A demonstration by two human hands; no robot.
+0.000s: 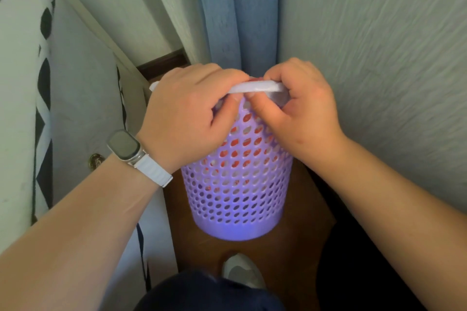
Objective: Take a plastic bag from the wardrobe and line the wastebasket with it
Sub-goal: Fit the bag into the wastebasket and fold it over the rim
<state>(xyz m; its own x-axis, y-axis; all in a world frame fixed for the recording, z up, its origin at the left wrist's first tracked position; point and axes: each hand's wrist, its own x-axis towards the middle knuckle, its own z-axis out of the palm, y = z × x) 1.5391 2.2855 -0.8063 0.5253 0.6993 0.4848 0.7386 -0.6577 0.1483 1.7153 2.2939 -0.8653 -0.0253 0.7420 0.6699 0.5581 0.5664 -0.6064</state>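
Brown floor carries a lilac perforated plastic bin (237,184), something red inside; above its rim, left hand (187,118) and right hand (300,113) pinch a rolled white bag (255,87).

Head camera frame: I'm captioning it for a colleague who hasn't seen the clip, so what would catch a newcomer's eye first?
The lilac perforated wastebasket at centre, standing on a brown wooden floor, with something reddish showing through its holes. Just above it, the left hand and right hand together pinch a white plastic bag still rolled into a strip. A grey-faced watch on a white strap sits on the left wrist, and a blue curtain hangs behind.
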